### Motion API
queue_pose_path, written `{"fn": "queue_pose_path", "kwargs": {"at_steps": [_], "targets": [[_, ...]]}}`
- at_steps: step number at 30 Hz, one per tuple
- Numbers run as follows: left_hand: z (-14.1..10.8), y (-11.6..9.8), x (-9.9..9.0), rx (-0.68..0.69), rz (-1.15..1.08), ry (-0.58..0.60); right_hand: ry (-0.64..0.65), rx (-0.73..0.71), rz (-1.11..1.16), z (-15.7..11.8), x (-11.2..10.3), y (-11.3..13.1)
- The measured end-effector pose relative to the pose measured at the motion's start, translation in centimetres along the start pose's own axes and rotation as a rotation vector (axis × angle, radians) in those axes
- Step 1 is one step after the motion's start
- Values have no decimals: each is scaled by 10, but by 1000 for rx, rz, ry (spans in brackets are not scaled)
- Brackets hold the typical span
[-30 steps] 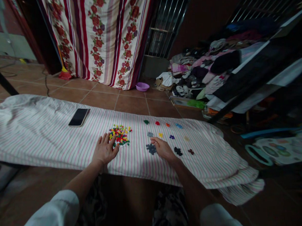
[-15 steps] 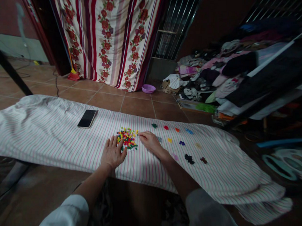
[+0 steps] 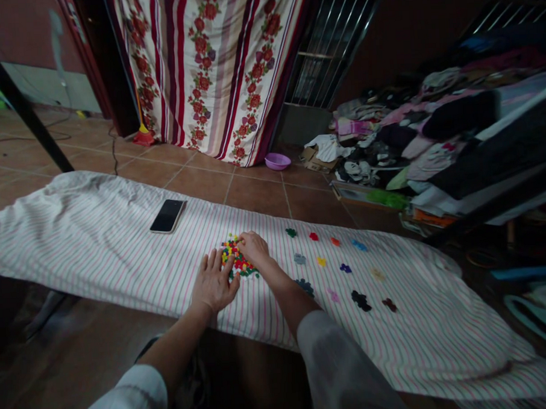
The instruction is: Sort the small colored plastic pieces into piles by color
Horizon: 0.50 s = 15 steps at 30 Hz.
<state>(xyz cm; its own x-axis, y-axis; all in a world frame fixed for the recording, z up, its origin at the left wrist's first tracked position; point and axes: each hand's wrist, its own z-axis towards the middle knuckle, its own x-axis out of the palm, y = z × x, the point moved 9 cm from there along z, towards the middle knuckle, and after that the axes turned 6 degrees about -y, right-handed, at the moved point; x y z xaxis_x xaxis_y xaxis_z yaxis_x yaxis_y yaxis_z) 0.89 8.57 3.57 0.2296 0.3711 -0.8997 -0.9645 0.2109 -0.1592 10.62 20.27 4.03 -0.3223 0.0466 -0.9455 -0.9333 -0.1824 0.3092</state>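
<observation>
Multicoloured pile [image 3: 245, 268]: under right hand [image 3: 255, 248], nearer far edge of cloth [image 3: 130, 247]
Right grip: bunched, contents unclear
Left hand [image 3: 214, 284]: fingers apart, pile's left

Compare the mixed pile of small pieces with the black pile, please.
Colour: the mixed pile shows red, yellow and green; the black pile, one dark colour.
Size: the mixed pile spreads wider than the black pile.
Place: the left hand and right hand are at the mixed pile; the black pile lies apart from both.
Both piles lie on the striped cloth.
</observation>
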Motion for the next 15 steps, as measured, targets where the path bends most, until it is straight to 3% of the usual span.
{"fn": "queue_pose_path", "kwargs": {"at_steps": [15], "targets": [[0, 1, 2, 1, -26, -16, 58, 67, -12, 6, 5, 0]]}}
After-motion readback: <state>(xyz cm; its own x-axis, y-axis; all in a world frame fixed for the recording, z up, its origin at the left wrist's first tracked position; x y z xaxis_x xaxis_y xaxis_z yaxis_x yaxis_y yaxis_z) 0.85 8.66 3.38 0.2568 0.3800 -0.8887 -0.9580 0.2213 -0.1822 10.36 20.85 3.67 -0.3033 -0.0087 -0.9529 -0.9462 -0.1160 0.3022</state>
